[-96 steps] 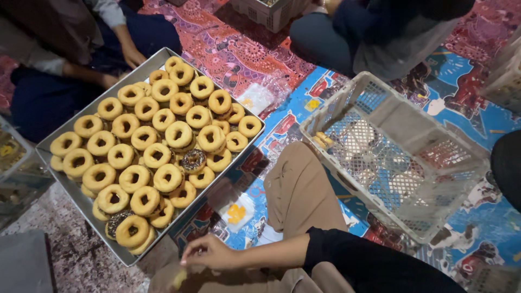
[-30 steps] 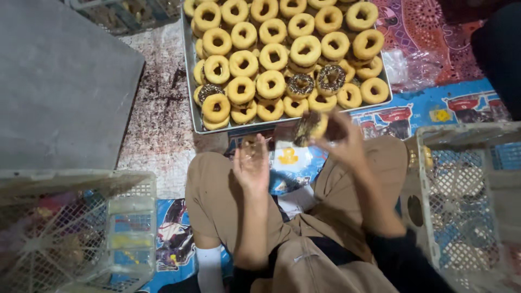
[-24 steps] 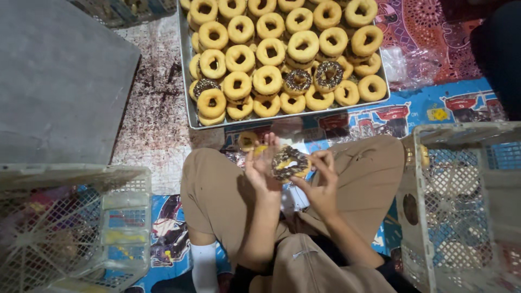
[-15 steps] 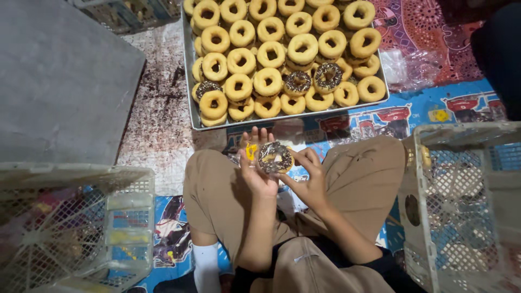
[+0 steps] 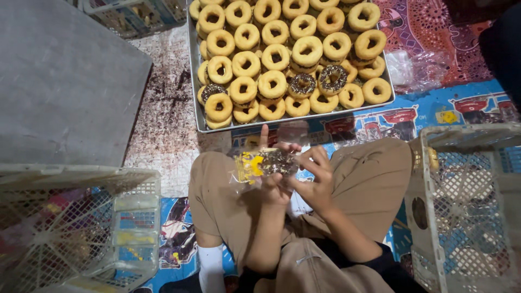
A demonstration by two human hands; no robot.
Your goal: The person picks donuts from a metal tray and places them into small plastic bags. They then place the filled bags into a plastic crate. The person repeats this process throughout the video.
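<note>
A: Entry, hands first. Left hand (image 5: 274, 182) is closed under and around a clear plastic bag (image 5: 255, 165) with a yellow print; a chocolate-sprinkled doughnut (image 5: 278, 161) sits inside it. Index finger sticks up, free.

B: Right hand?

A: Right hand (image 5: 315, 179) is pinched on the bag's near edge, just beside the doughnut, fingers together on the film. Bag is held over the lap, above the tan trousers (image 5: 358, 179).

B: Step in hand?

A: Judged: bagging one doughnut; it looks seated, the mouth not yet closed. The next move would call for a firm pinch on the open edge while the left keeps the doughnut level (film is slippery, sprinkles shed).

B: Surroundings?

A: Metal tray (image 5: 196, 103) of ring doughnuts just ahead of the knees, mostly plain, three sprinkled. White mesh crates at left (image 5: 87, 217) and right (image 5: 461, 211); grey board (image 5: 59, 81) far left; patterned mat (image 5: 461, 108) beneath.
</note>
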